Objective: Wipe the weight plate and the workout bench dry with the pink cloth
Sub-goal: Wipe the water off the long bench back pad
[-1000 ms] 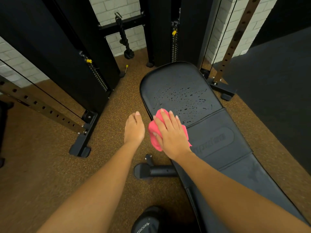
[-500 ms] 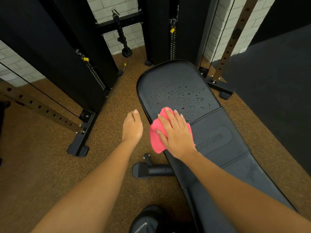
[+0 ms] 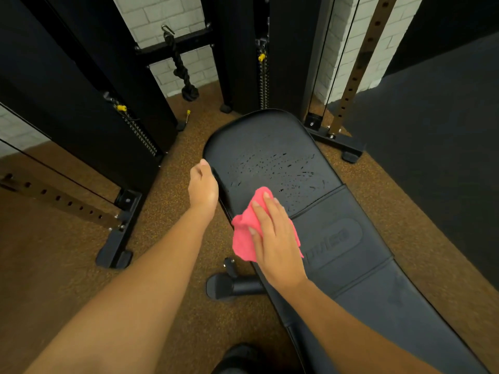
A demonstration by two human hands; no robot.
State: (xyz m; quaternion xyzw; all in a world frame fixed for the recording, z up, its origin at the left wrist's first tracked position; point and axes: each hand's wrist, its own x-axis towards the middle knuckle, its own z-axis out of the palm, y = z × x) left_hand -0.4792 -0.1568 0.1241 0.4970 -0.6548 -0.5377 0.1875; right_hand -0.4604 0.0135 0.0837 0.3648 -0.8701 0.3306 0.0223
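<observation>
The black padded workout bench [image 3: 337, 238] runs from the lower right up to the middle of the view. Water droplets [image 3: 278, 168] speckle its far pad. My right hand [image 3: 275, 244] lies flat on the pink cloth [image 3: 243, 236], pressing it onto the bench's left side just below the wet patch. My left hand [image 3: 202, 184] curls over the bench's left edge beside the far pad. No weight plate can be picked out for certain.
A black cable machine [image 3: 108, 85] with weight stacks stands behind the bench, a rope handle [image 3: 183, 74] hanging from it. Brown perforated uprights [image 3: 356, 68] flank both sides. The bench's foot bar [image 3: 232, 286] sticks out left. A dark object [image 3: 240, 357] sits at the bottom edge.
My left hand has moved from hovering over the floor to gripping the bench's left edge. My right hand has slid the pink cloth slightly up toward the wet patch.
</observation>
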